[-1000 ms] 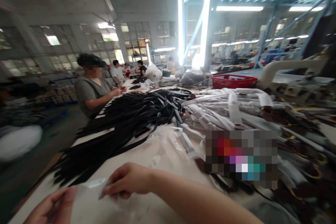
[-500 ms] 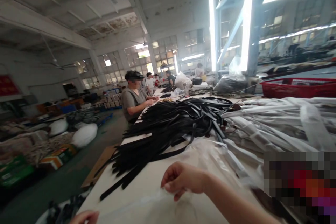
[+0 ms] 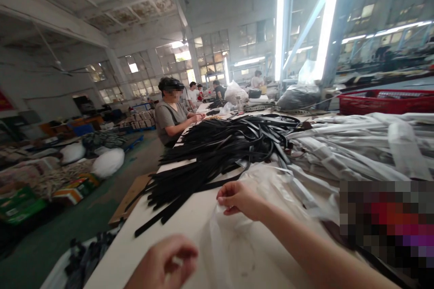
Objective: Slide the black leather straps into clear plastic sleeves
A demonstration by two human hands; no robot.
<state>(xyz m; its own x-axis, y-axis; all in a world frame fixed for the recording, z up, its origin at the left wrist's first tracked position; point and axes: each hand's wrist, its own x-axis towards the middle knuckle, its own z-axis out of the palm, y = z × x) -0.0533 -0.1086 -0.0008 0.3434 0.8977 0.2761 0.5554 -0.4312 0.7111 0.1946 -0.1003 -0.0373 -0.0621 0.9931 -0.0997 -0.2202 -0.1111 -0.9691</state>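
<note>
My right hand [image 3: 237,198] is over the near part of the white table [image 3: 142,253], its thumb and fingertips pinched on the end of a thin, see-through plastic sleeve [image 3: 219,239]. The sleeve hangs down from the fingers toward me. At the bottom edge, my left hand [image 3: 166,262] is blurred by motion, its fingers half curled; nothing can be made out in them. Just beyond both hands lies a large pile of long, flat black straps [image 3: 203,162]. More clear plastic [image 3: 267,185] is spread under and beyond my right forearm.
Long whitish wrapped strips [image 3: 339,149] are heaped at the right, in front of a red plastic basket [image 3: 379,101]. A co-worker in a grey shirt [image 3: 171,117] sits at the table's left side. Bagged goods [image 3: 298,97] stand farther back beside a lit metal post.
My left hand has come up and to the right from the bottom edge. My right hand has risen slightly with the sleeve, which now hangs more steeply. The camera view has shifted a little.
</note>
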